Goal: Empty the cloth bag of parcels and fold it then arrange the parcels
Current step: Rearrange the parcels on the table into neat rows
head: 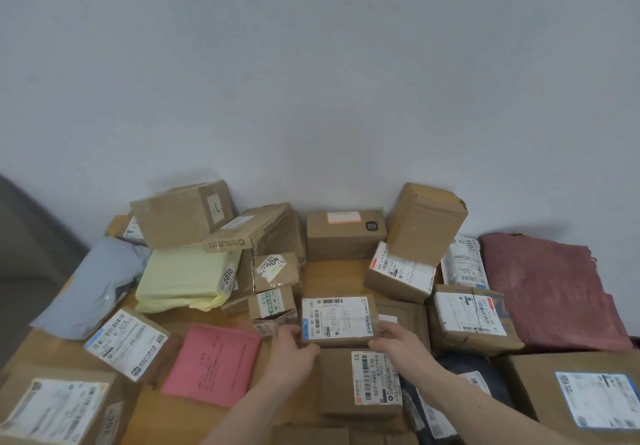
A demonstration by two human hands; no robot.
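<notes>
The red cloth bag (550, 292) lies folded flat at the right edge of the surface (332, 271), so only sorting is left, and the left hand (289, 354) and right hand (398, 339) hold a small box (337, 320) among scattered parcels.

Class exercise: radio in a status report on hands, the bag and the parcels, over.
Left hand and right hand grip the small white-labelled cardboard parcel. Dark red cloth bag lies folded, far right. Brown table crowded; boxes touch the parcel's sides.
</notes>
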